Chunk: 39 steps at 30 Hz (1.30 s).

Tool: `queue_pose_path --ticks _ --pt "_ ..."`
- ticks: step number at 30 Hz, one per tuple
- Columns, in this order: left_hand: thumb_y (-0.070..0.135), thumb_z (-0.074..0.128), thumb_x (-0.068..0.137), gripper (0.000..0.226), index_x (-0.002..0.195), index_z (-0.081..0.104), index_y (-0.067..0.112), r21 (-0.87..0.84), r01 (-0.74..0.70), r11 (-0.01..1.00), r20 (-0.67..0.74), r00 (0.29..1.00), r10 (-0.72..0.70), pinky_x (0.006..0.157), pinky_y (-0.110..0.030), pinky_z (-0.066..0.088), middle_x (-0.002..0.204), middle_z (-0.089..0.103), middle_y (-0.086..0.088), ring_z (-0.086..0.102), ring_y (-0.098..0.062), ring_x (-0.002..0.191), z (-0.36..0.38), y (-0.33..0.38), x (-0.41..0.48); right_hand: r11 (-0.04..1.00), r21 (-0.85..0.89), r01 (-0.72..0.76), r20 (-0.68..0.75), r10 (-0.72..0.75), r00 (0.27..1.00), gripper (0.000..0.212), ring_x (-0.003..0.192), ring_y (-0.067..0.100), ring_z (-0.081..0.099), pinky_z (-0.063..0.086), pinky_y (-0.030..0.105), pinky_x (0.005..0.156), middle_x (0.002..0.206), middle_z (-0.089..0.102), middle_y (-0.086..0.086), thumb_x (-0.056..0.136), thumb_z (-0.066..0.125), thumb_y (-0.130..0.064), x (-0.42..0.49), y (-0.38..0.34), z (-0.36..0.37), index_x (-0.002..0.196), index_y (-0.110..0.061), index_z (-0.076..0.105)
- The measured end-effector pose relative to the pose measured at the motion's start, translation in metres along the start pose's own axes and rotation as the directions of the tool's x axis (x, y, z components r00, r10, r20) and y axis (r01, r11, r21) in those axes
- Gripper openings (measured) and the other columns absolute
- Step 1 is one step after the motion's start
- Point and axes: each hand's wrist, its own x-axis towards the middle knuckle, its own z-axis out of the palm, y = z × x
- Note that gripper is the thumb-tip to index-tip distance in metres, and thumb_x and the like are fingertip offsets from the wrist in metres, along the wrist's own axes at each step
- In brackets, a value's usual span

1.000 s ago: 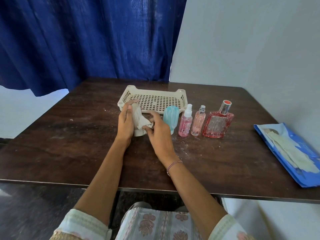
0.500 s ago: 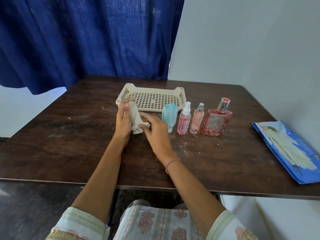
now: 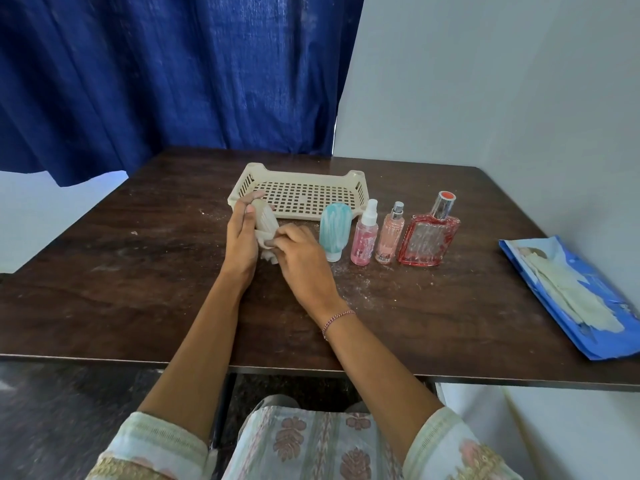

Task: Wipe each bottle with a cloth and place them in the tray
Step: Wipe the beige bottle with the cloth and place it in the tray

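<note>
left hand (image 3: 241,241) gripping, right hand (image 3: 302,261) pinching, forearms converging

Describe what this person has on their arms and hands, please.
The left hand and right hand are bare. A thin reddish bracelet circles the right wrist. The left sleeve and right sleeve are pale green-cream with embroidered cuffs.

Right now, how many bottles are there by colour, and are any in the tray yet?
Cream bottle: 1, gripped by the left hand, with the right hand pinching the cloth against it
Teal bottle: 1
Pink bottles: 2
Red bottle: 1
Total: 5 bottles, 0 in the tray
</note>
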Motion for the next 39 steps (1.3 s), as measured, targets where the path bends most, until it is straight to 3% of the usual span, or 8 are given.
queue_pose_path --ticks 8,17,22,26,28,32,36,39 --pt "0.013 0.025 0.105 0.034 0.13 0.048 0.007 0.009 -0.033 0.999 0.039 0.999 0.032 0.081 -0.015 0.049 0.119 0.054 0.004 0.058 0.007 0.096 0.005 0.006 -0.005 0.985 0.141 -0.095 -0.044 0.103 0.994 0.018 0.09 0.017 0.054 0.049 0.028 0.083 0.093 0.057 0.005 0.082 0.063 0.003 0.0 0.0 -0.004 0.095 -0.005 0.072" --pt "0.024 0.032 0.104 0.033 0.133 0.049 0.024 -0.007 0.024 1.0 0.064 0.998 -0.024 0.088 -0.023 0.051 0.135 0.05 -0.006 0.055 -0.011 0.11 0.004 0.001 0.0 0.981 0.161 -0.111 -0.029 0.117 0.993 0.017 0.089 0.017 0.054 0.05 0.029 0.081 0.095 0.056 0.006 0.084 0.065 -0.016 0.001 -0.002 0.0 0.093 -0.003 0.071" --pt "0.025 0.031 0.104 0.036 0.135 0.048 0.024 -0.082 0.067 0.994 0.083 0.995 -0.06 0.098 -0.034 0.049 0.136 0.051 -0.012 0.055 -0.02 0.117 0.003 -0.001 0.0 0.992 0.115 -0.046 0.064 0.039 0.997 0.009 0.087 0.018 0.054 0.046 0.024 0.078 0.092 0.057 0.007 0.081 0.069 -0.006 0.01 0.005 -0.006 0.088 -0.001 0.071" --pt "0.027 0.026 0.105 0.037 0.133 0.05 0.025 -0.162 0.102 0.981 0.08 0.993 -0.09 0.098 -0.036 0.048 0.135 0.052 -0.019 0.056 -0.018 0.111 0.004 0.001 -0.001 0.986 0.118 0.114 0.164 -0.132 0.978 0.014 0.088 0.021 0.054 0.049 0.032 0.076 0.091 0.057 0.008 0.081 0.067 -0.002 0.015 0.013 -0.01 0.095 -0.002 0.068" --pt "0.029 0.028 0.104 0.038 0.133 0.052 0.025 -0.185 0.107 0.977 0.099 0.991 -0.09 0.096 -0.035 0.049 0.134 0.051 -0.021 0.056 -0.019 0.109 0.003 0.0 0.0 0.978 0.112 0.178 0.16 -0.195 0.968 0.013 0.09 0.023 0.055 0.05 0.037 0.078 0.096 0.058 0.01 0.083 0.065 -0.003 0.01 0.018 -0.01 0.095 0.0 0.067" --pt "0.027 0.028 0.104 0.039 0.135 0.049 0.018 -0.233 0.108 0.966 0.124 0.989 -0.081 0.088 -0.03 0.054 0.129 0.053 -0.019 0.058 -0.019 0.107 0.003 -0.001 0.0 0.981 0.127 0.145 0.168 -0.165 0.972 0.017 0.102 0.016 0.053 0.048 0.037 0.088 0.111 0.052 0.007 0.091 0.054 -0.011 0.007 0.024 -0.006 0.102 -0.001 0.062" --pt "0.026 0.029 0.104 0.036 0.133 0.05 0.022 -0.262 0.121 0.958 0.101 0.99 -0.097 0.084 -0.03 0.056 0.121 0.057 -0.012 0.06 -0.018 0.103 0.001 -0.004 0.002 0.987 0.099 0.126 0.128 -0.138 0.982 0.013 0.095 0.023 0.057 0.051 0.039 0.078 0.103 0.055 0.011 0.087 0.06 -0.007 0.006 0.022 -0.008 0.095 0.001 0.065" --pt "0.026 0.029 0.103 0.034 0.13 0.05 0.029 -0.302 0.142 0.943 0.099 0.988 -0.117 0.085 -0.033 0.056 0.107 0.062 -0.005 0.06 -0.018 0.099 0.001 -0.005 0.004 0.988 0.029 0.149 0.012 -0.149 0.989 0.016 0.09 0.022 0.058 0.047 0.029 0.076 0.096 0.064 0.007 0.08 0.069 -0.007 0.005 0.021 -0.011 0.096 -0.005 0.069"
